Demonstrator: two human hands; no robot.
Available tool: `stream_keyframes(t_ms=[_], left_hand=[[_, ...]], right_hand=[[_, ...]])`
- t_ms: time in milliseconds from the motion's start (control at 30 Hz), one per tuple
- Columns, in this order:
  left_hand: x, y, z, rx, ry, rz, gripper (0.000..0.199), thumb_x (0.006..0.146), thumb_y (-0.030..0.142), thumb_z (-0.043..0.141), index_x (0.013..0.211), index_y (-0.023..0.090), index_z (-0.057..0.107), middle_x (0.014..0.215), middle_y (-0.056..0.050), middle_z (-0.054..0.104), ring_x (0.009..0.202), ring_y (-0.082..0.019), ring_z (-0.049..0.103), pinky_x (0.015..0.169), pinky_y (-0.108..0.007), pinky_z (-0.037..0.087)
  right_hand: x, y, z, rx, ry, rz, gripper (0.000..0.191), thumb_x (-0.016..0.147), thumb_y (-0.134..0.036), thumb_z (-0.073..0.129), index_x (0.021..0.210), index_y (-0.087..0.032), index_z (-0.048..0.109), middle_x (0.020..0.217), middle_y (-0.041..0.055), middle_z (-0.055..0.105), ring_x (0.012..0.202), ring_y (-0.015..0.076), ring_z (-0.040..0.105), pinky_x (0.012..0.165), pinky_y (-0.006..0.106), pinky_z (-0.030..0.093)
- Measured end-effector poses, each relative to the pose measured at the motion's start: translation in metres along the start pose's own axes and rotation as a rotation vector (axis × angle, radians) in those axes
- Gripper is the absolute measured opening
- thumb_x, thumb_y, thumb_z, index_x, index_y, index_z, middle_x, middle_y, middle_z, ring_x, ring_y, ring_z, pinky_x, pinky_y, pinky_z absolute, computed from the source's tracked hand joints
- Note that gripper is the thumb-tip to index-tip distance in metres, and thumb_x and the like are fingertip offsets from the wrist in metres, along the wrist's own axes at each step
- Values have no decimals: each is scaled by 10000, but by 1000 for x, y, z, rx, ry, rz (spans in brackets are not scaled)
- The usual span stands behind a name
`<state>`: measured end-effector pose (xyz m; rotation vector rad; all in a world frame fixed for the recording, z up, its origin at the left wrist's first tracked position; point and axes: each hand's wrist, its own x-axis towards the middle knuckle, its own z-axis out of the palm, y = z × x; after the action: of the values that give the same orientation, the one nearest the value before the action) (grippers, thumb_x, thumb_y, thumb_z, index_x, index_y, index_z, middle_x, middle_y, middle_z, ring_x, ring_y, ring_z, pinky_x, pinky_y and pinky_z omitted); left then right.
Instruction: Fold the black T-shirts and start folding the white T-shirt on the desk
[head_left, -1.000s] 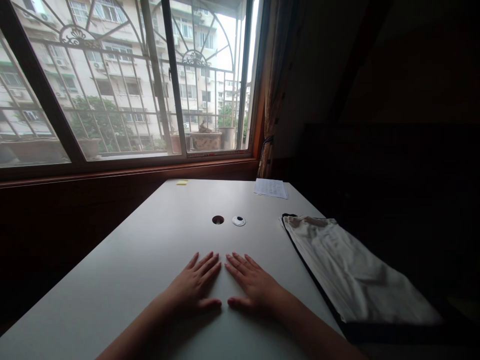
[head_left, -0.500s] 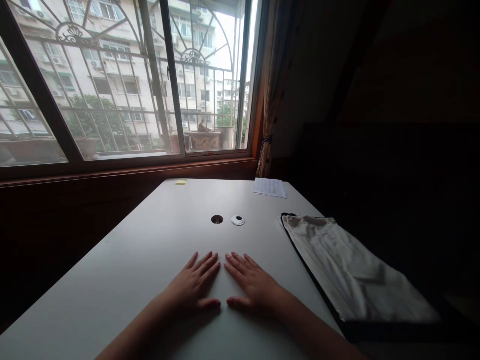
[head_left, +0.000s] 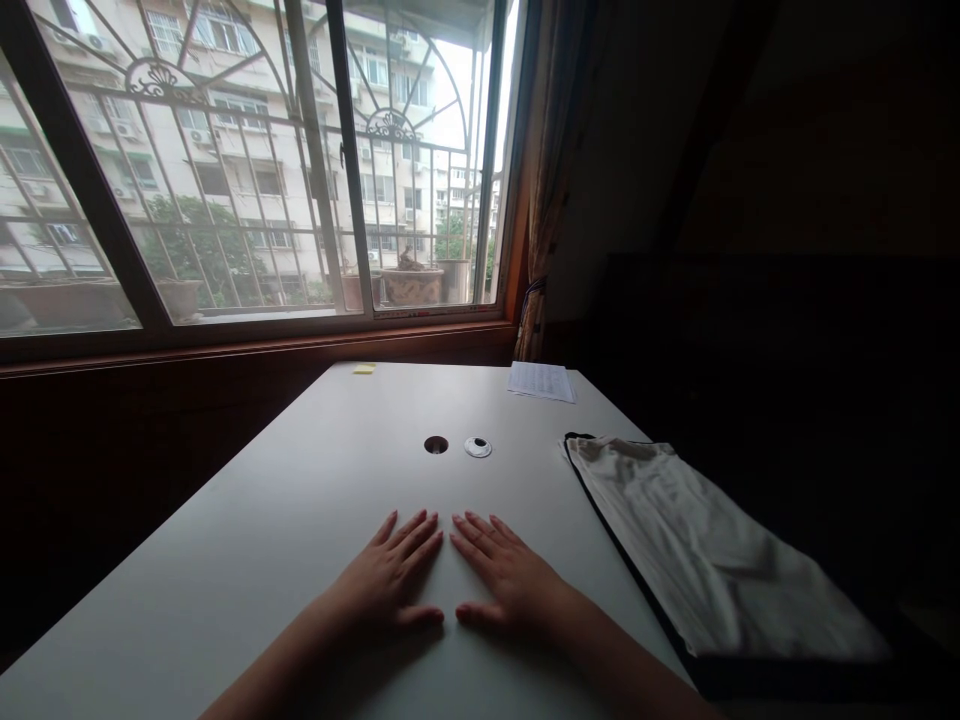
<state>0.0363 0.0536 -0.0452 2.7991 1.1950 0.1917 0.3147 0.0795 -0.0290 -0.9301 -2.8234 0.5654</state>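
Note:
Both of my hands lie palm down on a white table (head_left: pixel 247 560), a small gap between them. My left hand (head_left: pixel 390 575) rests with its fingers stretched forward and its thumb pointing right. Opposite it, my right hand (head_left: pixel 502 575) is flat too, its thumb turned toward the left one. Neither holds anything. Just beyond the fingertips are a round hole (head_left: pixel 436 445) in the tabletop and, to its right, a white round cover (head_left: pixel 475 449) with a dark opening. A light cloth garment (head_left: pixel 720 560) with a dark edge lies to the right of my right hand.
Papers with writing (head_left: pixel 541 381) lie at the table's far right corner, and a yellow sticky note (head_left: pixel 364 369) at the far left. Behind the table are a window (head_left: pixel 262 200) with bars outside and a tied curtain (head_left: pixel 536 270). The right side of the room is dark.
The whole view has shifted slightly, so everything sits a little lower in the picture. My hands keep the same flat pose on the table.

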Motion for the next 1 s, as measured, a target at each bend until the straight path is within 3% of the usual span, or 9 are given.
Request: stream_keyframes(t_ms=[700, 1000], left_hand=[[0, 0, 1, 28, -1, -1, 923, 922, 755, 410, 1621, 272, 50, 1662, -103, 137, 1526, -360, 178, 1222, -623, 135], [1, 1, -1, 5, 21, -6, 811, 963, 688, 417, 1616, 299, 132, 1651, -98, 184, 1523, -342, 194, 1228, -603, 138]], right_hand=[[0, 1, 1, 10, -4, 8, 901, 905, -746, 454, 1614, -266, 173, 1683, 46, 100, 1553, 282, 66, 1260, 487, 19], [0, -3, 1, -19, 31, 15, 866, 911, -694, 492, 1607, -251, 232, 1671, 64, 195, 1541, 292, 149, 1257, 500, 74]])
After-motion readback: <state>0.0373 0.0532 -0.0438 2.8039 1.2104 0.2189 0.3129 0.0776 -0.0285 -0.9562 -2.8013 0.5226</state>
